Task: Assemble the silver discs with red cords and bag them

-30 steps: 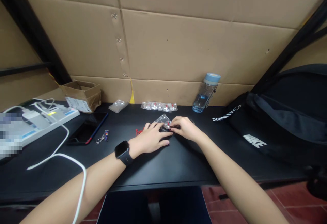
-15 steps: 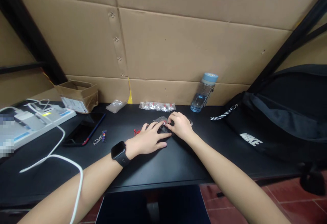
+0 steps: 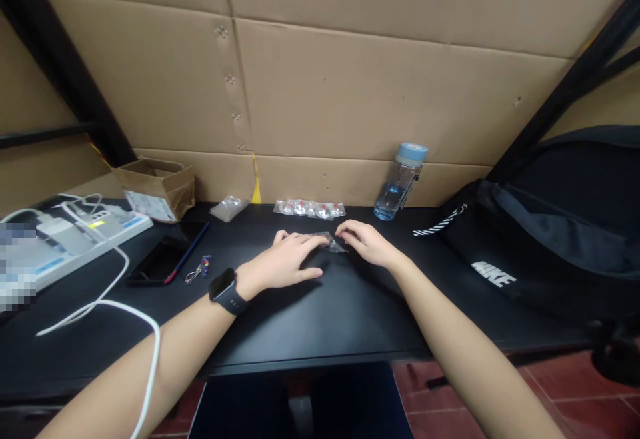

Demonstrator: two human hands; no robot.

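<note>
Clear plastic marks the thing in hand: a small bag (image 3: 331, 241) lying flat on the black counter (image 3: 350, 312), between the two hands and touching both. The left hand (image 3: 283, 267) lies palm down with its fingers spread, and its fingertips press the bag's left end. The right hand (image 3: 367, 244) comes from the other side, fingers loosely curled, and its fingertips meet the bag's right end; whether they pinch the plastic or only rest on it cannot be told. The bag's long axis runs left to right, roughly parallel to the counter's front edge, so each hand has one end and neither is clearly nearer. What the bag contains is too small to make out.

Farther back, against the cardboard wall (image 3: 350, 92), lies a row of similar small bags (image 3: 310, 209), well apart from the hands. A water bottle (image 3: 403, 182) stands upright to their right, and a phone (image 3: 167, 259) lies off to the left.
</note>
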